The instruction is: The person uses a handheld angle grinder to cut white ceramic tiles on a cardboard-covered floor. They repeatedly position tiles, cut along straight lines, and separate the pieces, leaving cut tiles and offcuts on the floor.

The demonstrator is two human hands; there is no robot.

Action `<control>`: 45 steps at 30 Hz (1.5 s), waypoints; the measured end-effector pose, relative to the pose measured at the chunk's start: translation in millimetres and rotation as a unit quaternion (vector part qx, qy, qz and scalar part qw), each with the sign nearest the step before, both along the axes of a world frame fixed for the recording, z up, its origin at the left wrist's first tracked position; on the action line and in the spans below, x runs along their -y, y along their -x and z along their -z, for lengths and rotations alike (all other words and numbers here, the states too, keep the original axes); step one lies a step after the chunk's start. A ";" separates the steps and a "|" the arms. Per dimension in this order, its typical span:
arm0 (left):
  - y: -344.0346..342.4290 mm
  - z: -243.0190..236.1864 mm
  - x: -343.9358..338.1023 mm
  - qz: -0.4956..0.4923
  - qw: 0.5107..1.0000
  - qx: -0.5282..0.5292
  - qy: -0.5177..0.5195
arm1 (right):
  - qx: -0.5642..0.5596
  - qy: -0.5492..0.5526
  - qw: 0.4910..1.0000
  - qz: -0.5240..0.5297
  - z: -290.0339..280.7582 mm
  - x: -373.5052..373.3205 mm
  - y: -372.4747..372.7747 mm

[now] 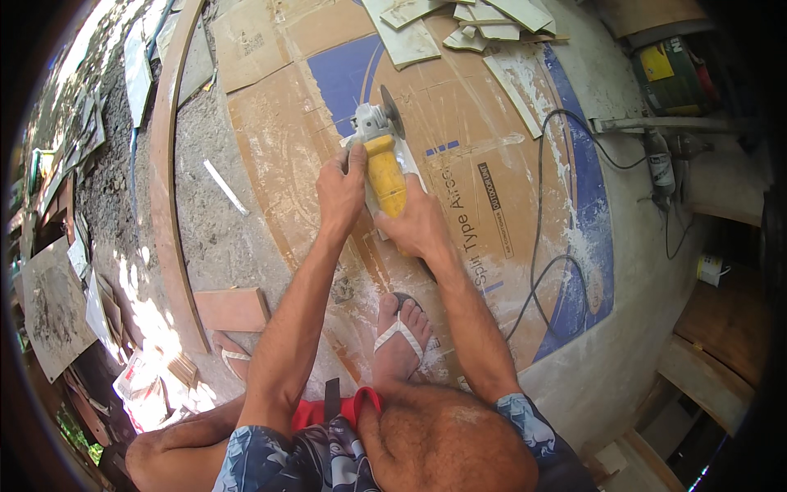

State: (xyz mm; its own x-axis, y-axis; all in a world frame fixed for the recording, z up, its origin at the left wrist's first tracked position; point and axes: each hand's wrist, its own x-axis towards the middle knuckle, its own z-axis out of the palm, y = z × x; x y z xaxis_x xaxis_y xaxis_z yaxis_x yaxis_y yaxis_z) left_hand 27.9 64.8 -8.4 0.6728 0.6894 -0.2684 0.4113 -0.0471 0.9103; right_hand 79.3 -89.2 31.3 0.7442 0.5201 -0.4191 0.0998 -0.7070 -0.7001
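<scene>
A yellow angle grinder [387, 168] with a grey head and upright disc is over the cardboard sheet [492, 328]. My left hand [340, 184] is closed around its front part, just behind the head at the left side. My right hand [414, 221] grips the rear of the yellow body. A pale strip, partly hidden, lies beneath the grinder along its length. My right foot in a white-strapped sandal rests on the cardboard below my hands.
Broken white boards [484, 20] and a long white strip [512, 94] lie at the top. A black cord [537, 213] loops at right beside another tool [660, 164]. A wooden plank [168, 205], a short board [229, 312] and scrap sheets [61, 303] lie at left.
</scene>
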 end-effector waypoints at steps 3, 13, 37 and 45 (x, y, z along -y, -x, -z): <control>0.1 1.3 1.3 -0.006 1.000 0.015 0.001 | -0.004 -0.002 1.000 0.000 -2.8 -0.1 0.3; -2.4 2.4 -0.7 -0.013 1.000 0.014 0.000 | -0.008 -0.011 1.000 0.000 -1.8 -2.3 -1.9; 8.1 -6.5 8.9 0.011 1.000 -0.010 -0.002 | -0.014 -0.001 1.000 0.007 -4.2 8.8 7.3; 8.8 -11.4 13.2 0.000 1.000 0.001 -0.010 | -0.014 -0.002 1.000 0.007 -2.7 10.8 9.2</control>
State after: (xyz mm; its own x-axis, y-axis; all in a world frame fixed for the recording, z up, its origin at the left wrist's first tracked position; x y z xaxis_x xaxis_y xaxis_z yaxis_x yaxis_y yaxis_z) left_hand 19.1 51.6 3.0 0.6734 0.6944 -0.2535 0.4100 -0.0655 0.9097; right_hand 70.2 -99.9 34.0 0.7390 0.5120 -0.4379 0.0708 -0.7054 -0.7052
